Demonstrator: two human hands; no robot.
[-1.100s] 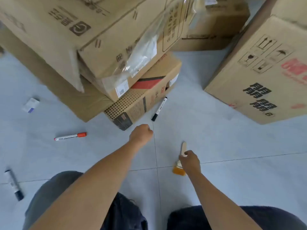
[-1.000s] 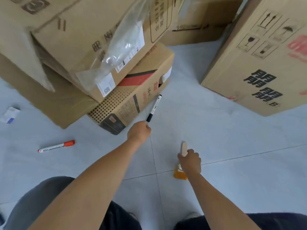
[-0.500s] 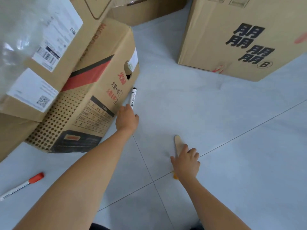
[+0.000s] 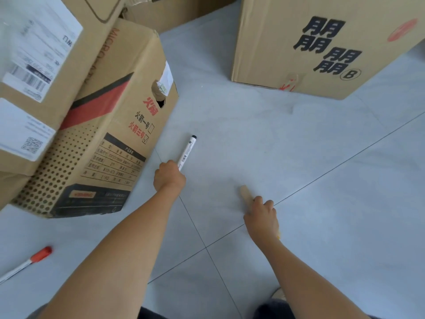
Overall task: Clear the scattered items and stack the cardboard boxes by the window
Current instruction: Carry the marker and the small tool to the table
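I am seeing a wide lane of floor [image 4: 253,134] running between the dotted box [image 4: 92,157] on the left and the big printed box [image 4: 287,65] ahead right. My left hand [image 4: 169,177], gripping the black marker [image 4: 187,150], is working just beside the dotted box, tight on that side. My right hand [image 4: 261,217], gripping the wooden handle [image 4: 245,192], is sitting well apart from both boxes. A red marker [image 4: 34,257] is lying near left.

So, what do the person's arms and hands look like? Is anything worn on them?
The left arm and right arm are bare; no sleeve shows. The left hand and right hand wear no gloves, and I see no watch, bracelet or ring.
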